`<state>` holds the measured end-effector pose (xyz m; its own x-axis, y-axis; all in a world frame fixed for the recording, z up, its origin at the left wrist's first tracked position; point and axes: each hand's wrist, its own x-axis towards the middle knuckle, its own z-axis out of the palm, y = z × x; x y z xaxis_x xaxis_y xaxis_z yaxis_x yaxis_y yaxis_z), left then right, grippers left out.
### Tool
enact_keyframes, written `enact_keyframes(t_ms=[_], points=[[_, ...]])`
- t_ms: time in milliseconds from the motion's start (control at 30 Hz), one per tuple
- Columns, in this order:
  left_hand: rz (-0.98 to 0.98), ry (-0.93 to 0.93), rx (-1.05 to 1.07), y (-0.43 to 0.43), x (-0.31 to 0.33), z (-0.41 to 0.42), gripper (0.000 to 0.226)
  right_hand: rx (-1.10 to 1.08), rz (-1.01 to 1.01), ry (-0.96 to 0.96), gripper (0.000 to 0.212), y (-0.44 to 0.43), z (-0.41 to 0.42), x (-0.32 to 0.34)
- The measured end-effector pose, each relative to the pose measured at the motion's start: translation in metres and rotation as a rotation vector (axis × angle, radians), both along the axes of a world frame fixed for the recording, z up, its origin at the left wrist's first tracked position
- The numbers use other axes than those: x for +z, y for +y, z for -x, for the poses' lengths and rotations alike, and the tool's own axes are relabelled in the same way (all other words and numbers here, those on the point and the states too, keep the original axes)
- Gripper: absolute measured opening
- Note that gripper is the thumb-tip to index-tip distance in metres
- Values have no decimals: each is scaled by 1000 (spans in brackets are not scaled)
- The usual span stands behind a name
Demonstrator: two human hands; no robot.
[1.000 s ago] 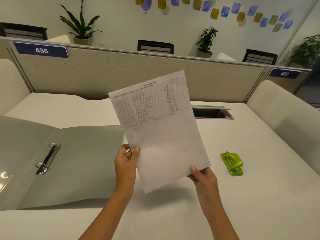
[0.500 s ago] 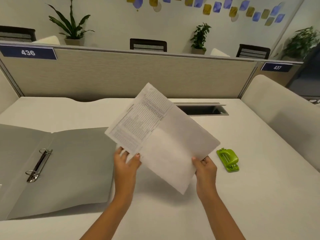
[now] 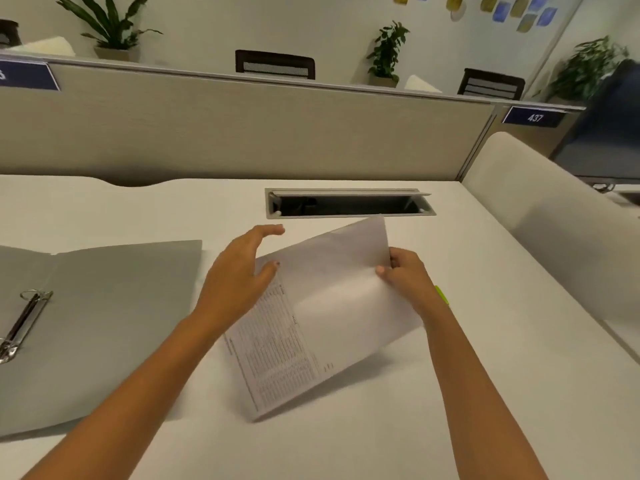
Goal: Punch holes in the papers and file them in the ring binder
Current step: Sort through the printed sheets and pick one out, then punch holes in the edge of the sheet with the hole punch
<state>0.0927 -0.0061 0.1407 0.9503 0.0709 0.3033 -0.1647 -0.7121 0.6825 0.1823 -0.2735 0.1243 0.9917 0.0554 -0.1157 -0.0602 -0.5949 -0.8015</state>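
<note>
A printed sheet of paper (image 3: 329, 317) hangs low over the white desk (image 3: 485, 375), turned so its printed table lies toward me. My right hand (image 3: 403, 271) pinches its far right edge. My left hand (image 3: 242, 275) hovers over the sheet's left side with fingers spread, only the thumb near the paper. The grey ring binder (image 3: 114, 317) lies open flat on the left, its metal rings (image 3: 20, 323) shut. Only a sliver of the green hole punch (image 3: 441, 294) shows behind my right wrist.
An open cable tray slot (image 3: 349, 202) is sunk into the desk just beyond the paper. A beige partition (image 3: 242, 133) closes the back, and a padded divider (image 3: 554, 230) borders the right side.
The sheet has been rotated and lowered toward the desk. My left hand has let go and opened above it. My right hand has shifted to the sheet's far edge, covering the punch.
</note>
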Motion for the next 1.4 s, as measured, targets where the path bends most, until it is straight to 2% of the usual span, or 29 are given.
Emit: enact_keyframes(t_ms=[100,200,267,367,467,567,667,733,800,867,1000,1133,1400], points=[[-107,250,-97,-7,1,-19,49,108,105,-13,28,2,-12,12],[-43,443,-203,-14,-4,-31,49,184,174,-43,28,5,-22,19],[-11,486,-216,-20,-10,-33,45,226,196,-72,25,4,-28,21],[36,484,-179,-26,-23,-33,32,269,157,-93,23,-8,-37,19],[135,458,-115,-29,-39,-33,15,243,47,-6,29,-32,-39,15],[292,463,-44,-33,-55,-35,16,153,-127,41,30,-63,-35,-1],[455,497,9,-41,-68,-35,27,-176,-267,-115,25,-84,-28,-28],[544,514,43,-50,-77,-37,35,-407,-211,-234,21,-92,-18,-42],[605,524,78,-61,-85,-39,35,-499,-113,-314,21,-99,-9,-54],[661,530,120,-73,-95,-39,34,-504,-52,-333,23,-105,-2,-66],[724,529,191,-94,-107,-37,36,-532,-8,-236,25,-112,0,-78],[750,497,240,-112,-111,-35,19,-527,-79,-122,21,-117,-4,-75],[757,464,259,-134,-114,-37,18,-449,-131,-39,21,-122,-8,-79]])
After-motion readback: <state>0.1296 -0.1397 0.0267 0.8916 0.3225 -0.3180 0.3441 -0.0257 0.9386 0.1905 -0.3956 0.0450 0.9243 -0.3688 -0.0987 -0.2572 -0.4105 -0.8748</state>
